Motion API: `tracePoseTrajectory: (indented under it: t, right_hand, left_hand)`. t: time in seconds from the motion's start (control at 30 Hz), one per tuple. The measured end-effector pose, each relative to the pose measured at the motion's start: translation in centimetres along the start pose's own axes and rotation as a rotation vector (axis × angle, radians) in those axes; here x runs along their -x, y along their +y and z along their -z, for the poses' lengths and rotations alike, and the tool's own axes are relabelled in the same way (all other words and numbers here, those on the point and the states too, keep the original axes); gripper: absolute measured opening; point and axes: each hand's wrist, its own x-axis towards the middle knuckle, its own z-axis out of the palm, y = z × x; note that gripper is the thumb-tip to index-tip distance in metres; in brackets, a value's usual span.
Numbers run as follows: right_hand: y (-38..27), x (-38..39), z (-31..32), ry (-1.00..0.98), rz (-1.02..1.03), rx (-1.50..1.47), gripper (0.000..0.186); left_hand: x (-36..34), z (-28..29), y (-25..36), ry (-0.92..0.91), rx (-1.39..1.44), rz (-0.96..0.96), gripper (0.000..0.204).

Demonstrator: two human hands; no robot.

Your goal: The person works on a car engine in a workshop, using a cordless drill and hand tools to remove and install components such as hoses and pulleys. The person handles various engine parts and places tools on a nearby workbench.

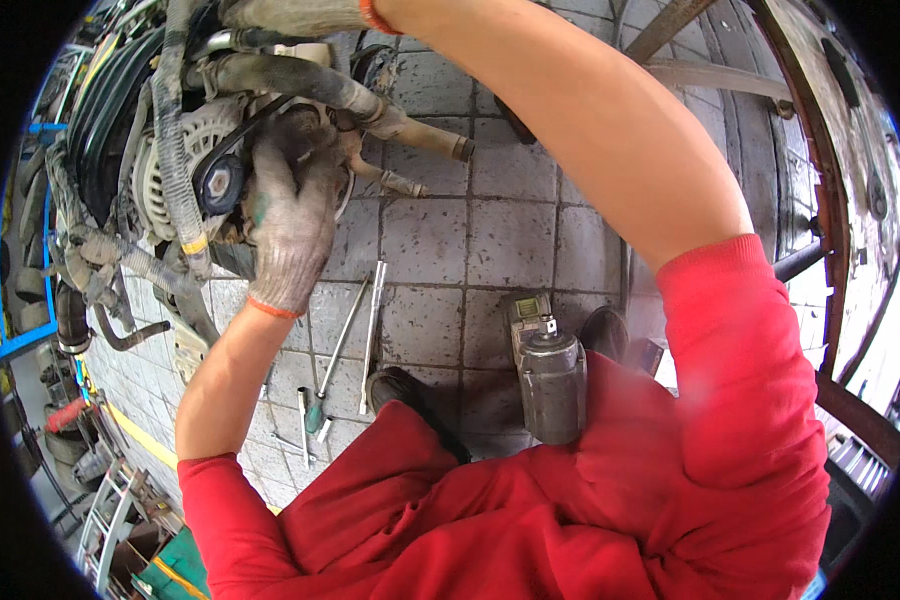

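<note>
An engine assembly (160,150) is seen at the upper left, raised above a floor of grey paving tiles (510,240). Its ribbed alternator (185,150) with a dark pulley (220,183) is faced toward the camera, and a corrugated hose (175,140) is run down across it.

The left hand (292,225), covered by a soiled knit work glove with an orange cuff, is pressed flat against the engine just right of the pulley. Its fingers are spread and curled over a dark part there; whether anything is actually gripped cannot be told, since the palm side is hidden.

The right hand (295,14), also gloved, is reached over the top of the engine at the upper edge of the view. It is cut off by the frame, so how far it is open cannot be told. Just below it a thick grimy rubber hose (300,80) is run rightward to a metal fitting (430,135).

On the tiles below the engine, two long slim metal bars (372,320) are laid side by side, with a green-handled screwdriver (313,415) near them. A grey cylindrical starter motor (550,380) is stood beside the person's dark shoes (400,385). Red sleeves and trousers (530,510) fill the lower edge.
</note>
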Motion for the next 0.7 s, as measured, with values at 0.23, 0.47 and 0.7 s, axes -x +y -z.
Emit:
tracePoseTrajectory:
  t: [0.23,0.47,0.7]
  right_hand:
    - [-0.3,-0.7,-1.9,0.021,0.116,-0.010,0.037]
    - [-1.5,-1.3,-3.5,-0.056,0.073,-0.070,0.035]
    - [-0.6,0.9,0.6,-0.053,-0.070,-0.187,0.033]
  left_hand:
    - [1.8,-1.1,-11.8,-0.199,-0.221,0.183,0.071]
    - [0.3,-3.5,-10.3,-0.255,0.474,0.420,0.053]
    - [-5.8,-6.1,-6.6,-0.634,0.016,0.221,0.036]
